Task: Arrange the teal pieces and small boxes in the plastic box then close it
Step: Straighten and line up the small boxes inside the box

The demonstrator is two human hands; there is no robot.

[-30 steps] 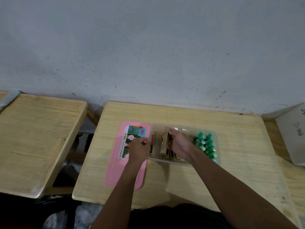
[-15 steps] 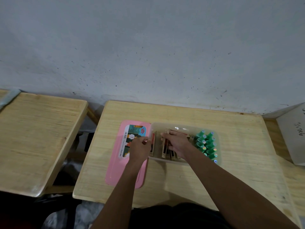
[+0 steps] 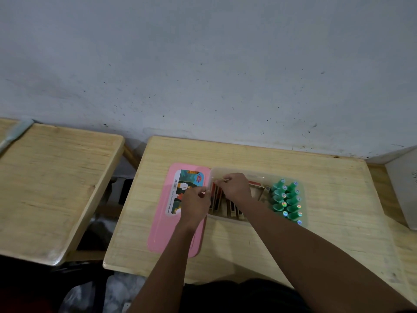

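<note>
A clear plastic box (image 3: 303,201) sits on the middle of the wooden desk (image 3: 334,199), lid off. Its pink lid (image 3: 162,233) lies flat just to its left, touching the box wall. Two rows of teal pieces (image 3: 286,199) stand upright at the right end of the box. Small boxes (image 3: 232,208) stand on edge in a row that fills the rest.

The right hand (image 3: 234,188) reaches over that row, fingers curled down and pinching the top edge of a small box at the left end. The left hand (image 3: 195,205) hovers over the lid at the box's left wall, fingers curled – whether it grips the wall I cannot tell.
</note>
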